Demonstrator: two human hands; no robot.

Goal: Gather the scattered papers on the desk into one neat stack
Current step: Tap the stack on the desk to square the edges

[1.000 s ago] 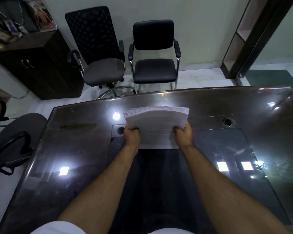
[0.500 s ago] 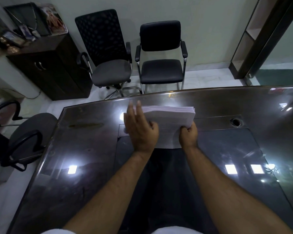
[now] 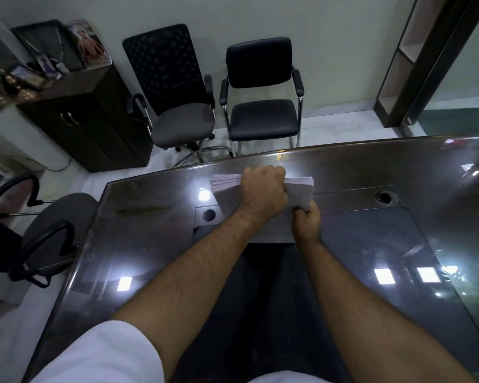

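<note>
Papers: thick stack of white paper sheets (image 3: 299,192), held above the glossy dark worktop (image 3: 398,244).
Left hand (image 3: 263,194): grip curled over the stack's far edge.
Right hand (image 3: 307,221): grip pinching the near right corner.

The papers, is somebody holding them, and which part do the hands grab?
Yes. The stack of papers is held by both hands: the left hand curls over its far top edge, and the right hand pinches its near right corner.

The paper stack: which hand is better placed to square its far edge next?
Probably the left hand: it lies over the stack with fingers curled at its far edge. The right hand only pinches the near corner.
</note>
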